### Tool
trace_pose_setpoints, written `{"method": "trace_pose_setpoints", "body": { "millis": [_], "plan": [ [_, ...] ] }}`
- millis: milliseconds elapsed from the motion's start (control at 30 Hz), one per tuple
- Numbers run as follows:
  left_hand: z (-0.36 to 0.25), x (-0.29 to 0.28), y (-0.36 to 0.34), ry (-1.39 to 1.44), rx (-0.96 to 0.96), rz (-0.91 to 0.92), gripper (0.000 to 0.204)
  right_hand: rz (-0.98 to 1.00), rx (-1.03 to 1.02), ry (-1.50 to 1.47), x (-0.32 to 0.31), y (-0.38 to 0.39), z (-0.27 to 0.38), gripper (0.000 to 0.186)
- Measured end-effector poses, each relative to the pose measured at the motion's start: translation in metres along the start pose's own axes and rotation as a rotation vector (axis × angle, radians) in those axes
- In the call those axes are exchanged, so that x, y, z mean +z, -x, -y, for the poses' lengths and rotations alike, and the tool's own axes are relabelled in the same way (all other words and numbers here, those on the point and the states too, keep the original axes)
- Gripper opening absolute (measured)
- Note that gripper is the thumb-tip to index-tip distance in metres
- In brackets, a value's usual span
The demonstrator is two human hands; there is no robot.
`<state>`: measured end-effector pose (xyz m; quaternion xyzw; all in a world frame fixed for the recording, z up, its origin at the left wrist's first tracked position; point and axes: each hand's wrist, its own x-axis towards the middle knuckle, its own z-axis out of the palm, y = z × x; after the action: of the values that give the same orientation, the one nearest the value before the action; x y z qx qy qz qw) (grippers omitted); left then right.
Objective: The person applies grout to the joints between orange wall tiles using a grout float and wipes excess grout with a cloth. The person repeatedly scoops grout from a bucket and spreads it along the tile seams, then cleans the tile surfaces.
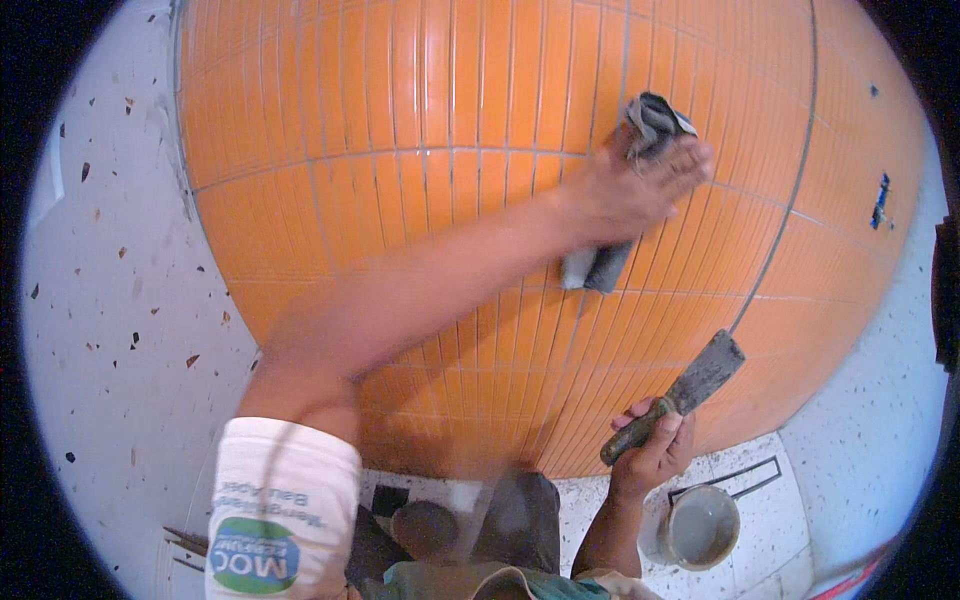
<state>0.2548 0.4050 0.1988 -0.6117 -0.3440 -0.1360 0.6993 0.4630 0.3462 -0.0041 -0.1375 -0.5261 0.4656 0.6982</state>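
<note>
My left arm reaches up and across an orange tiled wall (420, 220) with narrow vertical ribs and grey joints. Slightly blurred, my left hand (645, 185) presses a grey cloth (655, 122) flat to the tiles; folds of it stick out above and below the palm. Lower and to the right, my right hand (655, 455) is closed around the handle of a putty knife (706, 374). Its wide, dirty blade points up and to the right, in front of the lower wall. Grey residue shows along some of the joints.
A round bucket (672, 548) with greyish contents stands on the pale floor at lower right, beside a dark-edged rectangular floor drain (755, 478). Speckled white surfaces (110, 300) flank the orange wall. A dark wall opening with blue bits (881, 202) is at far right.
</note>
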Motion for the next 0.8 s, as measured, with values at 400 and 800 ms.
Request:
{"method": "trace_pose_setpoints", "body": {
  "millis": [400,800],
  "plan": [
    [0.323,-0.209,0.070,-0.773,-0.608,0.413,0.032,0.034,0.070,-0.037,-0.007,0.004,0.002,0.028],
    [-0.082,-0.332,0.393,-0.171,-1.429,0.145,0.042,0.742,-0.071,0.262,0.078,-0.003,0.035,0.036]
  ]
}}
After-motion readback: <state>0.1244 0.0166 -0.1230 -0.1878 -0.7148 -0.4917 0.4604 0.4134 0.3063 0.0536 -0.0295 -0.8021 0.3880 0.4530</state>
